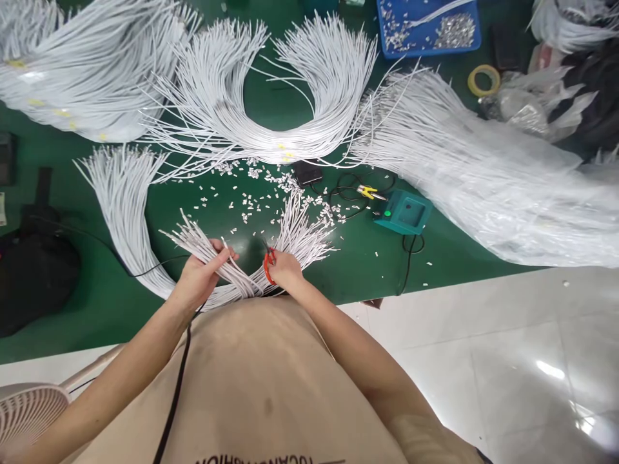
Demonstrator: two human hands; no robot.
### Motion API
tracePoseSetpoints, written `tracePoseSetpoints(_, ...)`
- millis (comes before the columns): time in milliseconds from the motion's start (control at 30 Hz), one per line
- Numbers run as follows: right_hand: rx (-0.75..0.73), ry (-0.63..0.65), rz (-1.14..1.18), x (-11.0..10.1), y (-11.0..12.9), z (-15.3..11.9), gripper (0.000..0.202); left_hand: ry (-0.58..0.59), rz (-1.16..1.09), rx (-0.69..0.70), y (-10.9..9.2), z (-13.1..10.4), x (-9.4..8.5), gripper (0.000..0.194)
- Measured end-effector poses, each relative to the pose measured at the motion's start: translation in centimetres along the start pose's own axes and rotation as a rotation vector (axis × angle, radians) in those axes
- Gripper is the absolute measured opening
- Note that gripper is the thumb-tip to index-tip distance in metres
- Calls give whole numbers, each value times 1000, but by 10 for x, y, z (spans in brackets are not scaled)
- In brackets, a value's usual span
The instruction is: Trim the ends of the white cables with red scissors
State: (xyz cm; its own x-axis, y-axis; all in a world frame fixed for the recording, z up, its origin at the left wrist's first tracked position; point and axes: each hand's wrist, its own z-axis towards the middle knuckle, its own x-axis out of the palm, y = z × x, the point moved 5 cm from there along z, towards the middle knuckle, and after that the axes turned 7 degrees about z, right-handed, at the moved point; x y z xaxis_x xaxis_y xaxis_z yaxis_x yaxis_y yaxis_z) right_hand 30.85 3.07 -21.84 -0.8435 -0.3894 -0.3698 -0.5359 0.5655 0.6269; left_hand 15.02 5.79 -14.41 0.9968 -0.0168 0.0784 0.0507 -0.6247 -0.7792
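My left hand [209, 265] is closed round a bunch of white wires [193, 237] whose ends fan out to the upper left. One wire end stands up by the thumb. My right hand [285, 269] grips small scissors with red handles [269, 265], their dark tips pointing away from me. Behind it, more white wire ends [302, 235] spread over the green table. The same bundle curves along the table edge at my waist and up to the left, ending in a loose fan [120, 177].
Small white cut pieces [254, 196] are scattered on the green table [358, 270]. Around them lie a U-shaped wire bundle [283, 145], a plastic-wrapped bundle [493, 180], a teal device [403, 211], yellow-handled cutters [370, 192], a blue tray [428, 48], a tape roll [483, 80] and a black bag [39, 270].
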Motion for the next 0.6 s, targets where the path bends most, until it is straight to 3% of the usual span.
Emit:
tracePoseSetpoints(100,38,-3,-38,0,-5,1,19,8,2,-6,-3,-3,1,40)
tracePoseSetpoints(167,18,-51,44,-4,2,2,24,32,14,-26,-5,-4,2,40)
tracePoseSetpoints(267,-142,-155,388,-16,27,0,31,75,47,-72,-6,-5,3,30)
tracePoseSetpoints(367,-304,-146,654,-26,58,-8,32,94,96,-89,-8,-6,4,26)
tracePoseSetpoints(500,-403,-48,618,-32,87,-22,23,139,146,-64,-11,-7,6,18)
tracePoseSetpoints(600,-397,-73,529,-32,93,-25,20,142,144,-35,-12,-7,7,16)
